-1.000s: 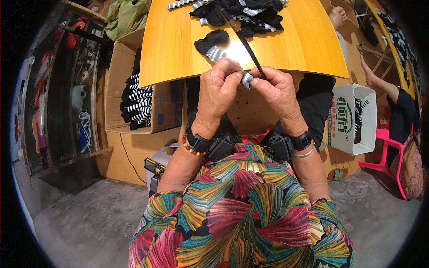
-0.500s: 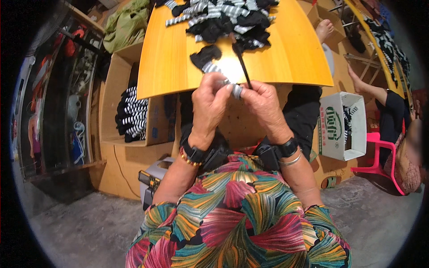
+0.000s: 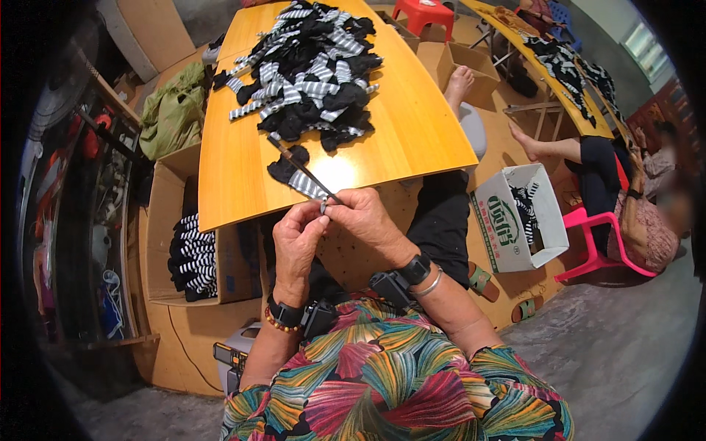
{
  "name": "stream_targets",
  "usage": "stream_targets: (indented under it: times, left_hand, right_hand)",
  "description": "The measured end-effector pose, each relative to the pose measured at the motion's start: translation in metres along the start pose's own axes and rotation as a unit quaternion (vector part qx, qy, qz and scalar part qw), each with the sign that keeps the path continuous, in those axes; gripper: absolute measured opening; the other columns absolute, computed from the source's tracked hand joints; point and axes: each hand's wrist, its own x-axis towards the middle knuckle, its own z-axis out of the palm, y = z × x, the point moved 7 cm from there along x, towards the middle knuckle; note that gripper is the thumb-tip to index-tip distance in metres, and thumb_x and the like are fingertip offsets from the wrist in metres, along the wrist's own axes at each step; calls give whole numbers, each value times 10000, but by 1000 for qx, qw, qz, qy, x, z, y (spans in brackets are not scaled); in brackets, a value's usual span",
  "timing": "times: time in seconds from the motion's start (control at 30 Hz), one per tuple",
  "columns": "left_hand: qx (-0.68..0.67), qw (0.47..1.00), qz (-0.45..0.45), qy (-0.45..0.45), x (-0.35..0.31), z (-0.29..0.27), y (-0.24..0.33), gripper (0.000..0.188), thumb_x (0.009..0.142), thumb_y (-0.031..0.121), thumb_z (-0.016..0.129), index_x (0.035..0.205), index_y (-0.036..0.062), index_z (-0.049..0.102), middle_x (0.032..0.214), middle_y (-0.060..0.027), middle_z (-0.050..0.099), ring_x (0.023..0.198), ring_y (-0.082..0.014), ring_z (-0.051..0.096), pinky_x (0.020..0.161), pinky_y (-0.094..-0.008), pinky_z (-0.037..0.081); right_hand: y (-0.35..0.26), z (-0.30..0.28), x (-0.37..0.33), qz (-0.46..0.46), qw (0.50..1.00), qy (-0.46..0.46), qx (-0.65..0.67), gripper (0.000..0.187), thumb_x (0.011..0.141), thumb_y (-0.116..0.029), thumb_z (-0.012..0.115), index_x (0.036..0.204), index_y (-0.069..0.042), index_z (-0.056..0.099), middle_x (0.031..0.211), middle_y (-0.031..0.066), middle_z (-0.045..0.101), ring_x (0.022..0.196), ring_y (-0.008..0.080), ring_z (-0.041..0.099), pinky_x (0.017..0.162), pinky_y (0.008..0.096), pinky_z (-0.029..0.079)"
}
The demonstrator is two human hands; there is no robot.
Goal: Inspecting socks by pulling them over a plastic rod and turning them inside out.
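A striped grey-and-white sock [image 3: 305, 184] with a black end lies over the table's near edge, and its striped end is pinched between my hands. My left hand [image 3: 296, 239] is closed, thumb and fingers pressed on that end. My right hand [image 3: 370, 222] grips the same end from the other side. A dark, slim rod-like tool [image 3: 305, 167] slants from my right fingers over the sock toward the pile; its exact kind is unclear. Beyond it a big heap of black and striped socks [image 3: 323, 92] spreads across the yellow table [image 3: 419, 140].
Left of the table, a cardboard box [image 3: 163, 242] holds stacked striped socks, beneath a green sack [image 3: 173, 110]. To the right are a white carton [image 3: 507, 213] with socks inside and a pink chair [image 3: 588, 239] with a seated person. Another yellow table [image 3: 548, 92] stands behind.
The view has shifted, showing more of the far table and room. Both hands stay together at the sock's striped end; the dark tool now leans more to the left.
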Motion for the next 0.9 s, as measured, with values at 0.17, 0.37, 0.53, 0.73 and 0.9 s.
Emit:
stream_targets:
  times: [0.17,0.37,0.53,0.73,0.9]
  left_hand:
    - [-67,998,-23,2,2,3,-13,208,765,32,631,959,-39,600,791,-28,606,643,-77,535,595,-190,442]
    - [-61,998,-30,20,2,-1,-22,155,798,26,582,931,-45,617,807,-52,628,643,-86,578,579,-197,474]
    - [-64,997,-30,42,3,0,-31,115,820,43,532,873,-25,608,763,-33,611,615,-81,565,565,-192,463]
    - [-57,994,-13,89,9,-14,-47,69,825,71,508,834,13,543,737,-7,554,580,-72,516,513,-212,454]
    - [-244,965,-95,-12,6,1,-49,76,816,59,537,877,14,538,679,-21,525,546,-115,510,475,-248,470]
  right_hand:
    - [11,-8,3,-16,1000,3,-4,157,733,-106,595,699,47,615,563,48,582,533,66,528,472,230,424]
    - [19,-3,0,10,999,4,53,145,713,-92,606,680,50,597,552,39,561,531,59,511,476,240,421]
    - [6,-8,-4,-50,984,56,-159,179,700,-142,565,684,35,589,576,169,558,533,251,592,495,340,439]
    - [1,-1,-1,-119,948,94,-279,172,696,-143,529,667,24,554,637,228,546,624,396,557,569,460,442]
    - [4,-5,1,-135,930,95,-329,147,707,-128,503,674,13,530,655,219,550,632,392,551,576,465,439]
